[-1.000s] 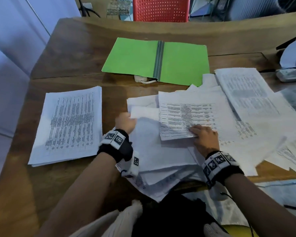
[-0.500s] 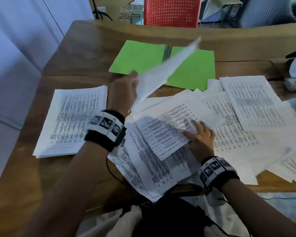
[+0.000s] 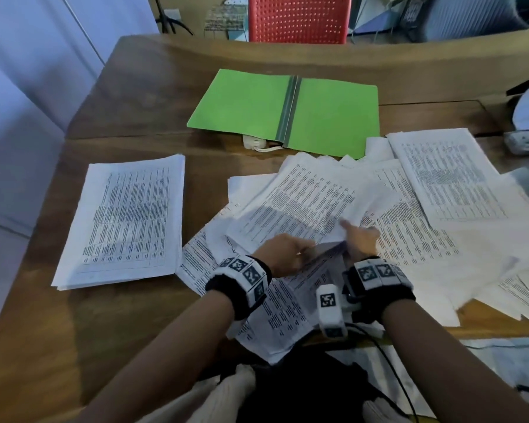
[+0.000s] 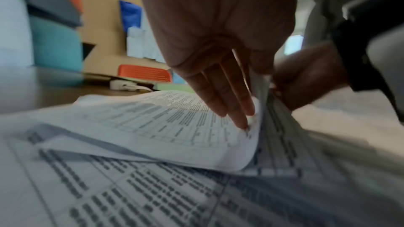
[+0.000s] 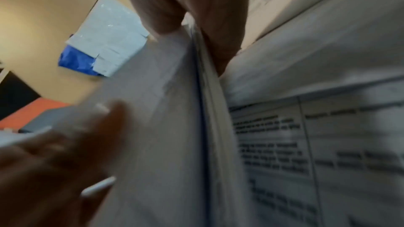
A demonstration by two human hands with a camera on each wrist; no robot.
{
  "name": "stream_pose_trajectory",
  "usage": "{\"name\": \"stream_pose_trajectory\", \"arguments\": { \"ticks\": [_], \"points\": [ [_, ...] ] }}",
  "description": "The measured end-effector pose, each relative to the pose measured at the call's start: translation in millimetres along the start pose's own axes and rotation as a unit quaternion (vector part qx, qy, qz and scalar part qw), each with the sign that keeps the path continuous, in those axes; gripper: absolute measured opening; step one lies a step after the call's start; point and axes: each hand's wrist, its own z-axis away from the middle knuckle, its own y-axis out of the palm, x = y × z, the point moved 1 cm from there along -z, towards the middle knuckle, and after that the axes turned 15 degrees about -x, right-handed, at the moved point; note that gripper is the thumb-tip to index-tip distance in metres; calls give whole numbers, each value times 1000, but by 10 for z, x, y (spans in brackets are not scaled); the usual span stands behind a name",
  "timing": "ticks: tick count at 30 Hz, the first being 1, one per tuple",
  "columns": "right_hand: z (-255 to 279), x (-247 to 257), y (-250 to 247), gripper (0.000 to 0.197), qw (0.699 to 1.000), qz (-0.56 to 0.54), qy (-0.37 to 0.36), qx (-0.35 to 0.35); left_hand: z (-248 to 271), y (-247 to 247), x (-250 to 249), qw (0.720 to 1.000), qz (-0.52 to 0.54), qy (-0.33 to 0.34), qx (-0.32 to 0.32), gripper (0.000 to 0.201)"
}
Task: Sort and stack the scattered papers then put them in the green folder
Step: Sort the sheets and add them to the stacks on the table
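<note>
Near the table's (image 3: 153, 87) front edge, both hands meet at one printed sheet (image 3: 300, 206) atop the scattered papers (image 3: 416, 239) — the left hand (image 3: 283, 254) lays straight fingers (image 4: 229, 96) on it, the right hand (image 3: 361, 239) pinches its lifted edge. Beyond lies the green folder (image 3: 245, 102), open and flat — a neat stack (image 3: 129, 218) sits left.
</note>
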Motion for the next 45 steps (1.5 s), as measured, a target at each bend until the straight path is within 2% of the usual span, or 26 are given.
{"name": "stream_pose_trajectory", "arguments": {
  "ticks": [1,2,3,5,7,8,9,11,12,14,16,18,20,21,25,28,30,32,34,36,37,39,41,43,45],
  "points": [
    [47,25,28,18,997,53,-35,33,-17,-24,13,998,53,-30,-6,25],
    [48,42,41,7,992,87,-78,54,-20,-80,12,991,116,-67,-25,28],
    [34,81,38,14,987,100,-108,61,-26,-149,49,977,176,-109,-55,30],
    [102,276,-24,8,986,63,-132,83,-35,-327,175,939,232,-187,-170,34],
    [175,532,-127,15,982,9,-158,106,-63,-523,361,873,244,-257,-334,45],
    [211,668,-185,27,980,-14,-166,109,-98,-641,434,832,266,-294,-388,54],
    [251,786,-243,38,979,-26,-166,113,-121,-777,449,803,302,-312,-407,64],
    [349,1008,-347,38,973,-65,-178,132,-182,-1005,410,789,413,-249,-379,80],
    [409,1118,-397,39,967,-85,-193,143,-211,-1095,348,785,461,-208,-358,76],
    [513,1319,-467,43,949,-128,-240,159,-240,-1264,139,769,520,-132,-347,43],
    [581,1439,-499,50,934,-155,-281,158,-284,-1345,-13,753,540,-89,-366,15],
    [594,1458,-499,40,928,-150,-307,151,-289,-1354,-107,742,547,-74,-381,11],
    [582,1407,-489,22,920,-116,-339,160,-290,-1312,-110,744,531,-84,-397,27],
    [591,1368,-482,21,918,-99,-348,164,-294,-1274,-99,751,519,-93,-399,31],
    [447,1061,-387,25,931,-32,-324,166,-293,-1058,-113,780,472,-111,-396,20],
    [251,809,-325,26,936,19,-324,138,-339,-858,-51,797,425,-159,-399,13],
    [75,793,-320,18,942,22,-323,88,-378,-701,53,813,376,-201,-397,18],
    [-104,876,-362,10,945,7,-326,32,-378,-512,220,812,318,-272,-407,23],
    [-294,977,-429,7,937,12,-349,0,-307,-334,370,793,223,-415,-385,43],
    [-498,966,-471,11,936,72,-344,-2,-146,-196,438,737,147,-576,-321,70],
    [-576,926,-479,14,938,109,-329,7,-72,-138,435,709,132,-623,-302,79],
    [-653,789,-500,14,939,166,-299,31,20,-33,391,674,132,-660,-305,90],
    [-641,643,-525,20,931,229,-277,64,25,28,350,657,137,-669,-318,94],
    [-588,507,-548,26,924,273,-247,107,-45,43,328,674,132,-671,-279,98],
    [-566,403,-553,20,919,294,-220,143,-147,22,322,705,126,-657,-238,101]
  ]
}}
